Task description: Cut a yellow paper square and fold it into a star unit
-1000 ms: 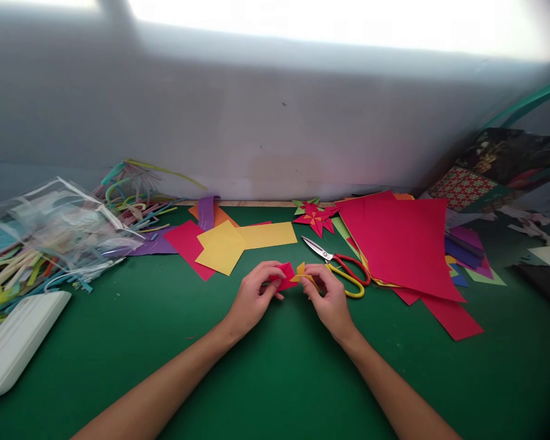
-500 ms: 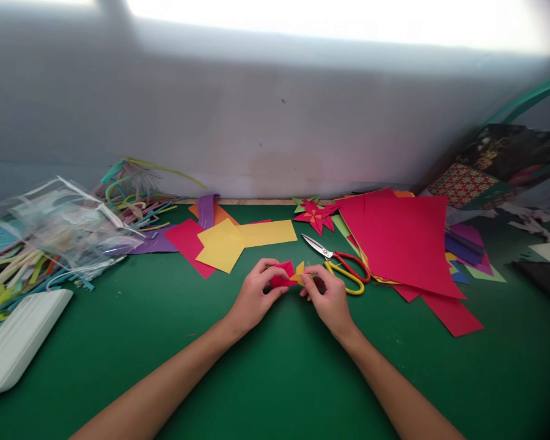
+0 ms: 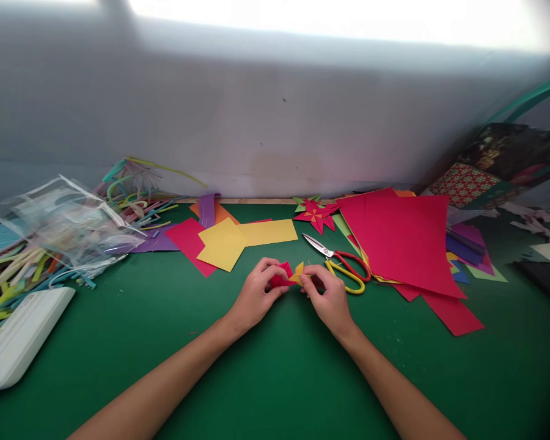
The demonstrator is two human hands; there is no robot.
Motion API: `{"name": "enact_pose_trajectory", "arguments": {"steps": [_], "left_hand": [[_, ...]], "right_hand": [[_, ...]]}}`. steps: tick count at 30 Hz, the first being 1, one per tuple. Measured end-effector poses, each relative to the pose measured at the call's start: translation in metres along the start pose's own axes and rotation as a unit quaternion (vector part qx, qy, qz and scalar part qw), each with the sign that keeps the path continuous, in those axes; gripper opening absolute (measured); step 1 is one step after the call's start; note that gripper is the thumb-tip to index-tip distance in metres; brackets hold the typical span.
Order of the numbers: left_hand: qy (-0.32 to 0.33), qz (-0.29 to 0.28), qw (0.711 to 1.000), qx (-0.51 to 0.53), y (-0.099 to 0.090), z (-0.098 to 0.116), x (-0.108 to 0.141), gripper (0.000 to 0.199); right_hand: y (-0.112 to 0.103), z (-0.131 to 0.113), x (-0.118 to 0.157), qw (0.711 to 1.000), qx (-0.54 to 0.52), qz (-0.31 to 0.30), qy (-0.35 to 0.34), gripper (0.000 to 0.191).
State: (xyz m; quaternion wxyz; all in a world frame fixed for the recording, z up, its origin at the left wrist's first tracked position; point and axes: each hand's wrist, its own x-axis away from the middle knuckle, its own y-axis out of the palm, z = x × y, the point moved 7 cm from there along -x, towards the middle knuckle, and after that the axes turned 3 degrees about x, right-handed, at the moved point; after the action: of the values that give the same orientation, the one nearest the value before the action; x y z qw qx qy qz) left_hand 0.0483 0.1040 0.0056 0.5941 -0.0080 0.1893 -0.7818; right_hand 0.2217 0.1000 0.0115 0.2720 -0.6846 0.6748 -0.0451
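Observation:
My left hand (image 3: pixel 260 292) pinches a folded red paper piece (image 3: pixel 280 275) between thumb and fingers. Touching it on the right is a small folded yellow paper piece (image 3: pixel 297 275), gripped by my right hand (image 3: pixel 324 293). The two pieces meet between my fingertips, and the fingers hide part of both. Just behind my right hand lie scissors (image 3: pixel 343 263) with red and yellow handles, blades apart. Folded red star shapes (image 3: pixel 315 215) with green and orange parts rest farther back.
Yellow sheets (image 3: pixel 222 244) and a red sheet (image 3: pixel 183 238) lie back left. Large red sheets (image 3: pixel 401 238) are stacked at right. At far left are paper strips (image 3: pixel 22 266), a clear plastic bag (image 3: pixel 73 214) and a white device (image 3: pixel 25 342). A patterned bag (image 3: pixel 467 183) stands back right.
The red and yellow pieces have tilted slightly between my fingers. My hands stay in nearly the same place, and the whole view has shifted a little.

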Motion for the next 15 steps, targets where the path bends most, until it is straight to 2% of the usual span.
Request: {"name": "enact_pose_trajectory", "arguments": {"steps": [6,15], "left_hand": [[0.014,-0.009,1.000,-0.009,0.002,-0.001,0.002,0.008],[0.016,-0.012,1.000,-0.021,0.003,0.001,0.002,0.011]], "right_hand": [[0.000,-0.011,0.000,0.999,0.019,0.001,-0.045,0.014],[0.003,-0.016,0.000,0.998,0.022,-0.012,-0.055,0.015]]}}
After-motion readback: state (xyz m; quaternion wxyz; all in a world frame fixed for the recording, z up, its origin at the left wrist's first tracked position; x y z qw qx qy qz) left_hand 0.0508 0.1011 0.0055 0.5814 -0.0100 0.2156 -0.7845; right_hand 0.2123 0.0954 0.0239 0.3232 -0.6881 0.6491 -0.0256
